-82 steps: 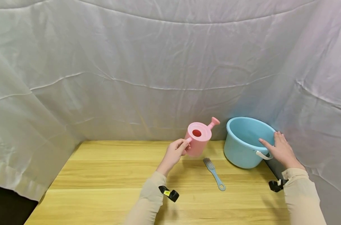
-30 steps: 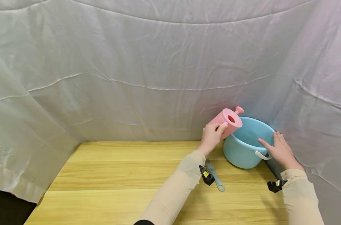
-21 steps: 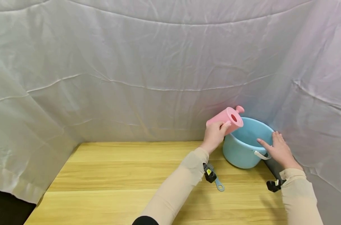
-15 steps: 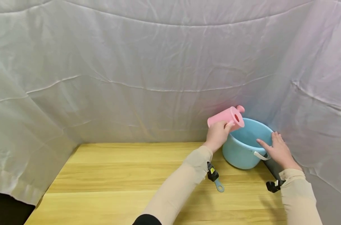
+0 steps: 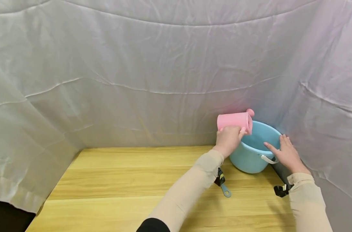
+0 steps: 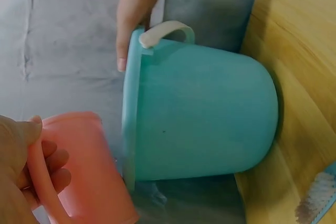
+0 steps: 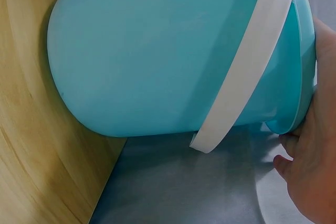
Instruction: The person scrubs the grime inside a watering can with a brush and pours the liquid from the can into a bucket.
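My left hand [image 5: 229, 138] grips the handle of a pink watering can [image 5: 231, 120], fingers curled round it in the left wrist view. The can lies tipped nearly on its side, its top with the red-edged hole facing right over the left rim of a light blue bucket [image 5: 247, 161]. The can's spout [image 5: 250, 112] points away behind the rim. On the bucket's right side my right hand [image 5: 290, 156] holds the rim, thumb over the inner side and fingers outside. The bucket stands upright, its white handle [image 7: 241, 66] hanging down. Any contents are hidden.
A blue brush [image 5: 226, 191] lies on the wooden table [image 5: 112, 180], mostly covered by the left wrist camera in the head view; its bristles [image 6: 317, 198] show in the left wrist view. Grey curtains [image 5: 164, 71] rise behind the table and close beside the bucket on the right.
My left hand has carried the watering can right from above the table to the bucket and tilted it from upright to nearly horizontal. The right hand keeps its place on the rim.
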Tool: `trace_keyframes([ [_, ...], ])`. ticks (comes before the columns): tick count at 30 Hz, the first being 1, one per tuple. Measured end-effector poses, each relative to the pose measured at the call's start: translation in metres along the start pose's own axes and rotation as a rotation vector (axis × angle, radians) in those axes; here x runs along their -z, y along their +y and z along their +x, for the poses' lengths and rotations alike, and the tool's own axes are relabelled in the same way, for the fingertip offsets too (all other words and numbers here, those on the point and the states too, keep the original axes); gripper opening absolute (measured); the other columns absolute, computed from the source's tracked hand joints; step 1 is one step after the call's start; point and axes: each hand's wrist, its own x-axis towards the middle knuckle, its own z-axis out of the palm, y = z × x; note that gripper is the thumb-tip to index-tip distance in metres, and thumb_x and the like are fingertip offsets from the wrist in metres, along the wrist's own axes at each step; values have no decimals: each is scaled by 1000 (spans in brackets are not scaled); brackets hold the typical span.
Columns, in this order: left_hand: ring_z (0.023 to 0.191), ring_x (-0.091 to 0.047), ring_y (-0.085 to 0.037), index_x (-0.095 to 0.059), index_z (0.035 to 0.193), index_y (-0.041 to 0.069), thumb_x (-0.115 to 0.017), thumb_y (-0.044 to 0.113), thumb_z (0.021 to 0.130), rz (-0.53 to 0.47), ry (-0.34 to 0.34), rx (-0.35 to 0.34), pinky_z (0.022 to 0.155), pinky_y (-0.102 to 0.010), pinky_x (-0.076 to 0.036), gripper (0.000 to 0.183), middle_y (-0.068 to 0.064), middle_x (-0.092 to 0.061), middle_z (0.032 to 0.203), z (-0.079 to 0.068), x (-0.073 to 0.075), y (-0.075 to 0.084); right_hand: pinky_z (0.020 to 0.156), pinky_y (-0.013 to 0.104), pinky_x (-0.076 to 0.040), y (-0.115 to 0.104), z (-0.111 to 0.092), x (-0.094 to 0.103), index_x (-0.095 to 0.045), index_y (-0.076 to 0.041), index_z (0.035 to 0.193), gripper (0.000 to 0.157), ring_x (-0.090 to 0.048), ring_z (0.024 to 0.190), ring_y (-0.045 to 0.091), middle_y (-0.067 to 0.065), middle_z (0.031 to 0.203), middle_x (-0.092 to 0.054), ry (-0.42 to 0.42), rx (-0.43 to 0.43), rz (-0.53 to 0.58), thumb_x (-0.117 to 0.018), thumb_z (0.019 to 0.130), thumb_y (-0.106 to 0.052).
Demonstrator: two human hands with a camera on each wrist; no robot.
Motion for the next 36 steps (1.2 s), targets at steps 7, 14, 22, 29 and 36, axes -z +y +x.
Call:
trace_keyframes([
  [7,79,-62,-6,-60,80,31,-43,55,98,196,-2,-87,71,-31,-46,35,15,-68,84,-1,-8,3,111,73,-6,0,-1,-1,2,17,147,95,8,142,57,44,151,5,3,5,1,-41,100,-53],
  [14,89,-58,-3,-65,92,36,-45,55,96,290,-44,-129,88,-37,-42,28,19,-70,100,-1,-12,10,110,73,-7,1,0,-2,1,17,147,95,7,142,57,43,151,5,9,4,0,-41,99,-54],
  [22,97,-55,-3,-65,107,36,-45,52,97,397,-59,-205,97,-46,-38,28,18,-67,109,-5,-17,13,110,73,-8,1,0,-4,-1,18,147,96,5,142,58,44,151,3,14,-1,-5,-42,99,-54],
  [29,104,-54,-6,-65,110,35,-44,49,99,466,-30,-289,101,-53,-37,28,15,-64,109,-11,-25,10,110,73,-8,0,-1,-3,0,18,147,97,4,142,58,44,151,3,13,-3,-8,-42,99,-55],
  [36,108,-51,-7,-62,111,35,-38,37,104,563,-7,-370,107,-57,-34,25,17,-60,108,-14,-29,8,110,73,-7,-1,-2,-2,0,18,147,96,5,142,58,44,151,3,13,-3,-5,-42,99,-54],
])
